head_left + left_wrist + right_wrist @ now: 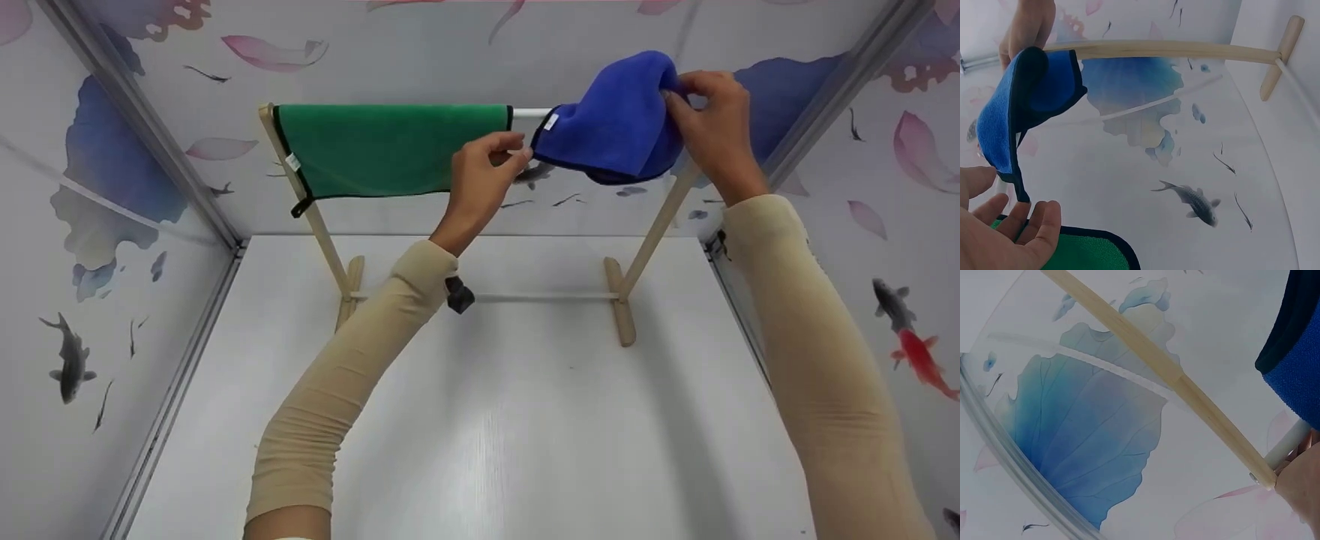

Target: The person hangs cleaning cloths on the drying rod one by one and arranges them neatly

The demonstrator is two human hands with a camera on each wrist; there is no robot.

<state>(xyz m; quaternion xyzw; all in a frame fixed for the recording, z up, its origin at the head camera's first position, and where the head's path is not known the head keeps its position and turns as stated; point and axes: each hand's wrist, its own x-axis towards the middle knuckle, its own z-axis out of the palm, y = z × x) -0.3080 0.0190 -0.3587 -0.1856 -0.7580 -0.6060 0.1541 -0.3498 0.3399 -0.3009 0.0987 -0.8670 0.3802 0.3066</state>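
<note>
A blue cloth (pixel 619 127) with dark edging and a white tag lies bunched over the right part of the rack's white bar (pixel 531 113). My right hand (pixel 716 124) pinches its upper right edge between thumb and fingers, raising a fold. At the cloth's left corner, my left hand (pixel 484 169) has thumb and fingertips about the dark edging, holding it lightly. In the left wrist view, the blue cloth (pixel 995 132) hangs folded above the left hand (pixel 1010 230). The right wrist view shows only a part of the right hand (pixel 1300 486), beside the bar's end.
A green cloth (pixel 390 150) with black edging hangs flat over the bar's left part. Wooden posts (pixel 660 229) and feet (pixel 621 307) carry the rack on a white table (pixel 487 420). Walls printed with fish and petals stand at the back and both sides.
</note>
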